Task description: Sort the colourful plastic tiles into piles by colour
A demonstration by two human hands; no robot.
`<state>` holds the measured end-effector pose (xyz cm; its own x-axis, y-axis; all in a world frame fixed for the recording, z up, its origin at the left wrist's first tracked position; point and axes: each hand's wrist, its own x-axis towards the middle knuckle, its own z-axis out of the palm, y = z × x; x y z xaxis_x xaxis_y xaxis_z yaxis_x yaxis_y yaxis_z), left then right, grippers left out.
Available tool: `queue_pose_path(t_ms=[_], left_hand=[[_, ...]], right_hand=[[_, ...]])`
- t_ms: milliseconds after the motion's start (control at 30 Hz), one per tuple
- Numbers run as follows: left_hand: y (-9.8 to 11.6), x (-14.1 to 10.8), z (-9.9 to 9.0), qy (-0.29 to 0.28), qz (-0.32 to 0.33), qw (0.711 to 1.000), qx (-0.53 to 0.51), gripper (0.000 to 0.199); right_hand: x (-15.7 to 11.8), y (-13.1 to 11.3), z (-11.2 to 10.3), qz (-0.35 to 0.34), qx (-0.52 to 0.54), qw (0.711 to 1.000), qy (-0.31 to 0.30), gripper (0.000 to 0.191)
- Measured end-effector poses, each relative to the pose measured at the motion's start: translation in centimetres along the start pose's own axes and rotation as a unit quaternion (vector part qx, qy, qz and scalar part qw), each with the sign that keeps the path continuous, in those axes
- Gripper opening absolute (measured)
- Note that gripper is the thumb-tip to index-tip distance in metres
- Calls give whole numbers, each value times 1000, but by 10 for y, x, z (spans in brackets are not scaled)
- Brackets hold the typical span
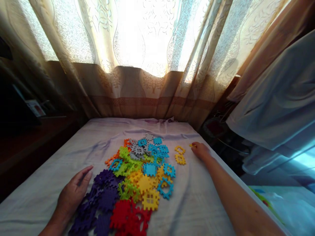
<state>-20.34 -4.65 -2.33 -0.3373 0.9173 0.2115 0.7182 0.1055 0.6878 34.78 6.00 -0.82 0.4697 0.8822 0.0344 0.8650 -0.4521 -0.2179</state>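
My left hand (75, 190) hovers or rests at the left of the dark purple pieces (107, 195), fingers apart and holding nothing. Far to the right, my right hand (199, 150) pinches a small yellow piece (190, 145). Two yellow frame pieces, one (179, 150) behind the other (180, 159), lie between that hand and the pile. Notched flat pieces form the pile: red (121, 213) at the front, yellow (145, 184) and lime green (126, 165) in the middle, blue (149, 169) on the right, grey (139, 150) and orange (126, 142) at the back.
A pale sheet (61, 170) covers the surface under the pieces. Behind it hangs a patterned curtain (152, 85). Light-coloured clothes (275, 98) hang at the right. A dark wooden surface (49, 126) stands on the left.
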Motion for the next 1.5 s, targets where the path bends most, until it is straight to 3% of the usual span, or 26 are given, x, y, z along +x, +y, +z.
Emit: queue_pose_path(t_ms=[133,300,433,567,800,867,1000,1133,1300,1500], left_hand=[[-3,0,2,11,10,1000,-2,53],[-4,-1,4,22,25,999,-2,51],[-5,-2,5,29,44,999,-12,49],[-5,-2,6,28,55,998,-23,50],[-3,-4,7,25,56,997,-44,56],[-3,-4,7,24,59,997,-46,57],[-3,-4,6,24,67,996,-47,56],[-1,-5,6,27,77,995,-54,53],[2,-6,4,23,78,995,-52,52],[3,-7,4,20,82,994,-69,48]], right_hand=[[-1,-14,0,-24,30,999,23,44],[-27,-43,23,-222,145,964,30,36],[-49,-70,45,-204,189,959,49,36],[-72,-108,58,-244,215,945,28,36],[-130,-189,60,-357,362,860,-27,39],[-129,-208,51,-359,340,869,-31,38],[-89,-230,34,-242,232,942,0,38],[-58,-244,39,-184,168,968,-28,41],[-74,-275,56,-230,136,961,-70,53],[-117,-296,55,-346,137,920,-121,45]])
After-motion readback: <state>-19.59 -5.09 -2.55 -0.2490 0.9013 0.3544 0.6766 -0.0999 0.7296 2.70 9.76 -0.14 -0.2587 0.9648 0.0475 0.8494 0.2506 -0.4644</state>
